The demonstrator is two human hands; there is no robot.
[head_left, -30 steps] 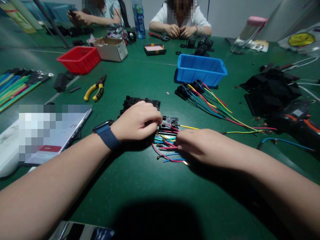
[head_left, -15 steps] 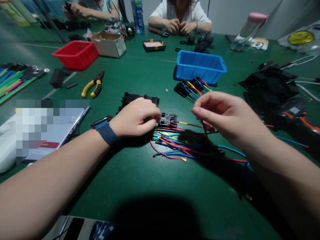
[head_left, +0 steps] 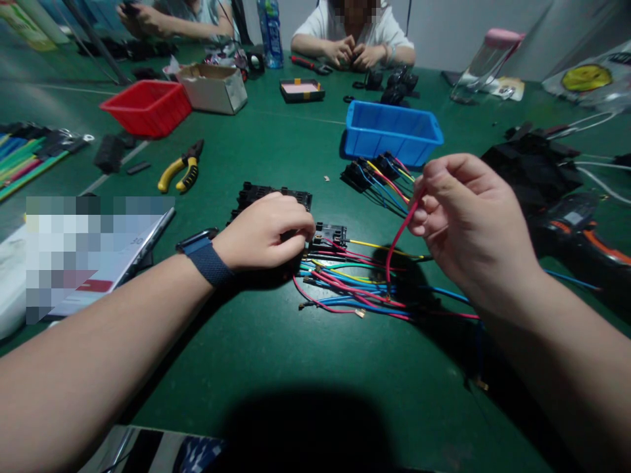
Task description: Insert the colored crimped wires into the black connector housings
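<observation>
My right hand [head_left: 473, 217] is raised over the table, thumb and fingers pinching a red wire [head_left: 394, 246] that hangs down with its free end near the other wires. My left hand [head_left: 271, 230] is closed, fingers curled at the left end of a small black plastic connector housing [head_left: 332, 232]; its fingertips are partly hidden. From that housing a yellow wire [head_left: 374, 247] runs to the right. Just below lies a loose bunch of red, blue, green and yellow wires [head_left: 345, 289] with metal terminals. More black housings [head_left: 251, 195] lie behind my left hand.
Wired black connectors [head_left: 367, 174] lie before a blue bin [head_left: 394, 131]. Yellow-handled pliers [head_left: 182, 171], a red bin [head_left: 148, 108] and a cardboard box [head_left: 214, 89] are left. An orange-and-black tool [head_left: 582, 230] lies right. Two people work across the table.
My right hand has risen and moved right, lifting the red wire so that more of it shows. My left hand stays at the housing.
</observation>
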